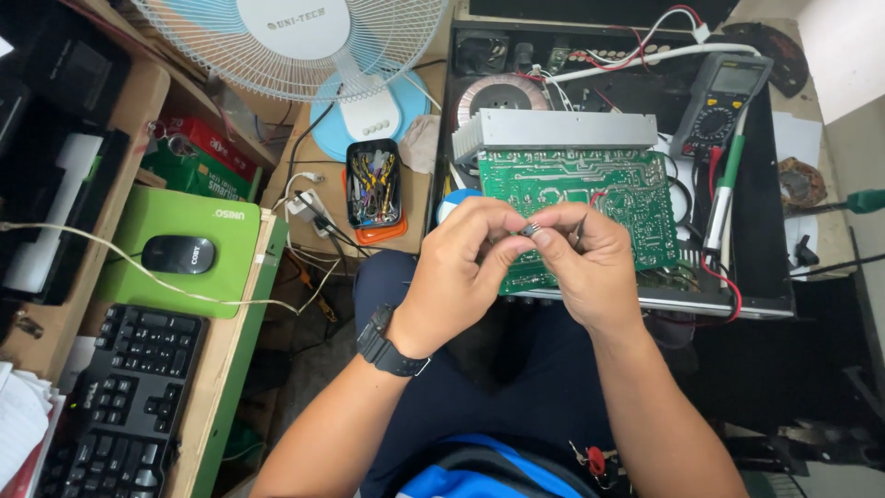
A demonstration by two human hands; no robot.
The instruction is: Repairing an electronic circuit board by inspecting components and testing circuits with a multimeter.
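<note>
My left hand (pixel 461 267) and my right hand (pixel 590 263) meet in the middle of the view. Between their fingertips they pinch a small dark electronic part (pixel 532 229). My left wrist wears a black watch (pixel 387 343). Just behind the hands, a green circuit board (pixel 590 184) with a silver heat sink (pixel 562 129) stands tilted over an open black amplifier chassis (pixel 765 231). A round toroidal transformer (pixel 502 92) sits at the chassis's back left.
A multimeter (pixel 724 101) with red and black leads lies on the chassis at right. A desk fan (pixel 323 55) and a black tray of small tools (pixel 373 184) stand behind. At left lie a mouse (pixel 178 254) on a green pad and a black keyboard (pixel 129 397).
</note>
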